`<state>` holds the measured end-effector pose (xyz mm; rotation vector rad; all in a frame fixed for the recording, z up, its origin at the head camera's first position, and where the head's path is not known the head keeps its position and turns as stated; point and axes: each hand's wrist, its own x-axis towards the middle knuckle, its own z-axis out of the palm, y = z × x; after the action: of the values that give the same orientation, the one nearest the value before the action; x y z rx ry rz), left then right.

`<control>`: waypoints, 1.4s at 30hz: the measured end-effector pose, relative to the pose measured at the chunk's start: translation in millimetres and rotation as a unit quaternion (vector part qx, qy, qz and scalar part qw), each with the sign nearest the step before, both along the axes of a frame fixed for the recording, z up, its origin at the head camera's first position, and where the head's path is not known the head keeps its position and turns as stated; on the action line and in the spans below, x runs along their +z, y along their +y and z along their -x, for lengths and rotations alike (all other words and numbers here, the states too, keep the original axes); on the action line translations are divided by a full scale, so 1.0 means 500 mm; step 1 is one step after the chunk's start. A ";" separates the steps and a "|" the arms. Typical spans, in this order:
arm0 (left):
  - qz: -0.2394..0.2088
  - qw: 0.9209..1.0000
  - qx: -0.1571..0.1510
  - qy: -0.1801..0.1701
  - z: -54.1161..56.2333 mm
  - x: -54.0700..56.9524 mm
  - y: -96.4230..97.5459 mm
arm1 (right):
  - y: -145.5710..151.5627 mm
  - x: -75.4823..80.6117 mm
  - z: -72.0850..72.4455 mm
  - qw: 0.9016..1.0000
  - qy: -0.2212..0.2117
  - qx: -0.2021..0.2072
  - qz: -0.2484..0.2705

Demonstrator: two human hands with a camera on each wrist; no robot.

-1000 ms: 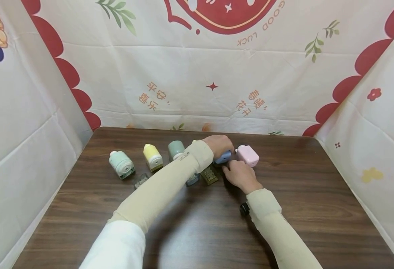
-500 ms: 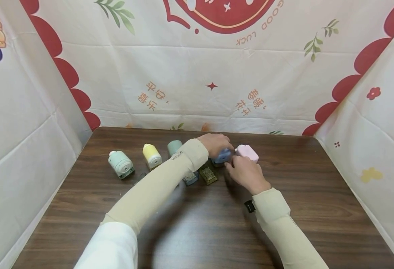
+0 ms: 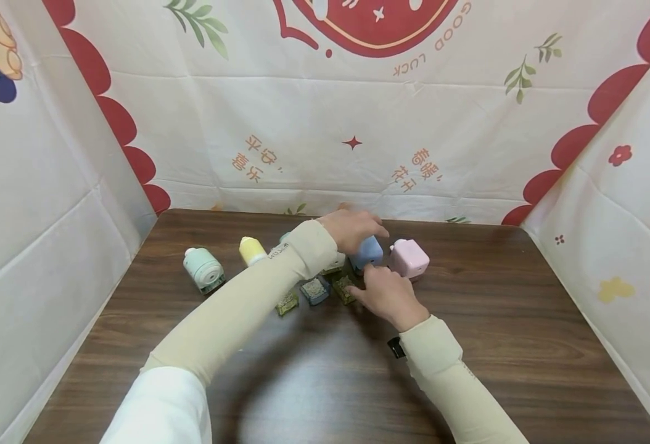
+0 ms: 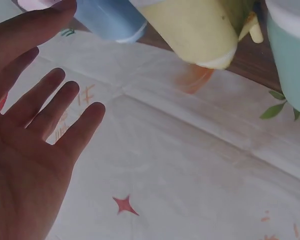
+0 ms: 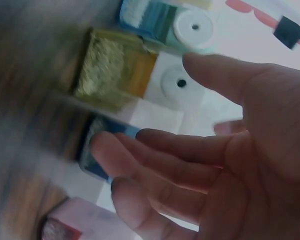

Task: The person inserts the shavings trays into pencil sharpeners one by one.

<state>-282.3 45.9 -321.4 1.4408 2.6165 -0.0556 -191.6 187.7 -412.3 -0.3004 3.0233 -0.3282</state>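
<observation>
A blue pencil sharpener (image 3: 368, 251) stands at the back of the table, between a pale yellow sharpener (image 4: 195, 30) and a pink one (image 3: 409, 258). My left hand (image 3: 353, 229) hovers at the blue sharpener's back left, fingers spread and nothing held. In front of the same sharpener is my right hand (image 3: 386, 295), its fingers loosely bent around nothing. Its thumb lies near a yellowish drawer of shavings (image 5: 105, 70) in front of the pale yellow sharpener. The right fingers partly cover the blue sharpener's dark drawer (image 5: 92, 145); whether they touch it I cannot tell.
To the left stand a mint sharpener (image 3: 203, 270), a yellow one (image 3: 251, 250) and a teal one (image 4: 295, 55), the last mostly behind my left arm in the head view. A blue drawer (image 3: 315, 290) and an olive drawer (image 3: 287, 304) with shavings lie in front.
My left hand has come off the blue sharpener, moving slightly left with fingers spreading. My right hand has shifted a little left and its fingers have loosened. More of the blue sharpener shows.
</observation>
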 end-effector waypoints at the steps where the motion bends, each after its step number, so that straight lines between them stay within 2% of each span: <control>1: -0.002 1.000 0.002 0.000 0.001 0.003 -0.004 | -0.011 0.011 -0.008 1.000 -0.013 -0.004 0.000; 2: -0.003 1.000 0.008 -0.001 0.003 0.005 -0.009 | -0.022 0.023 -0.015 1.000 -0.025 -0.009 -0.003; 5: -0.005 1.000 0.029 -0.011 0.011 0.008 -0.025 | -0.034 0.010 -0.018 0.999 -0.035 -0.018 -0.013; 7: -0.003 0.999 0.048 -0.022 0.017 0.009 -0.037 | -0.040 0.003 -0.019 0.999 -0.032 -0.023 -0.020; 8: -0.004 0.998 0.056 -0.027 0.020 0.009 -0.044 | -0.035 -0.017 -0.013 0.999 -0.019 -0.022 -0.024; 12: -0.007 0.997 0.073 -0.030 0.027 0.006 -0.070 | -0.041 -0.024 -0.013 0.999 -0.012 -0.034 -0.034; 14: -0.010 0.997 0.074 -0.028 0.029 0.002 -0.082 | -0.042 -0.026 -0.014 0.999 -0.012 -0.040 -0.034; 15: -0.010 0.997 0.072 -0.027 0.030 0.001 -0.088 | -0.050 -0.008 -0.022 0.998 -0.024 -0.046 -0.033; 19: -0.015 0.997 0.067 -0.041 0.028 -0.009 -0.106 | -0.051 -0.007 -0.025 0.998 -0.026 -0.050 -0.035; 24: -0.013 0.998 0.035 -0.047 0.023 -0.030 -0.110 | -0.048 -0.016 -0.018 0.998 -0.025 -0.046 -0.036; 25: -0.011 0.999 0.027 -0.045 0.022 -0.035 -0.108 | -0.046 -0.023 -0.013 0.998 -0.026 -0.046 -0.037; 28: -0.005 0.999 0.015 -0.043 0.019 -0.052 -0.104 | -0.024 -0.084 0.019 0.998 -0.005 -0.039 -0.043; 32: -0.004 0.999 0.011 -0.036 0.021 -0.070 -0.099 | 0.006 -0.183 0.067 0.998 0.020 -0.044 -0.043; 34: -0.005 0.999 0.009 -0.034 0.023 -0.075 -0.098 | 0.003 -0.179 0.066 0.998 0.010 -0.049 -0.039; 36: -0.007 0.999 0.009 -0.031 0.026 -0.079 -0.096 | -0.010 -0.137 0.045 0.998 0.008 -0.048 -0.035; 39: -0.006 0.999 0.017 -0.028 0.027 -0.078 -0.092 | -0.035 -0.054 0.002 0.998 -0.009 -0.046 -0.030; 41: -0.007 0.999 0.022 -0.024 0.026 -0.077 -0.089 | -0.044 -0.019 -0.017 0.998 -0.016 -0.047 -0.024; 42: -0.008 0.999 0.024 -0.022 0.025 -0.076 -0.088 | -0.044 -0.019 -0.018 0.998 -0.017 -0.048 -0.021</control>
<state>-294.9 1.9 -359.2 1.3664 2.6203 0.0024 -182.8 165.6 -422.0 -0.1443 3.0121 -0.2721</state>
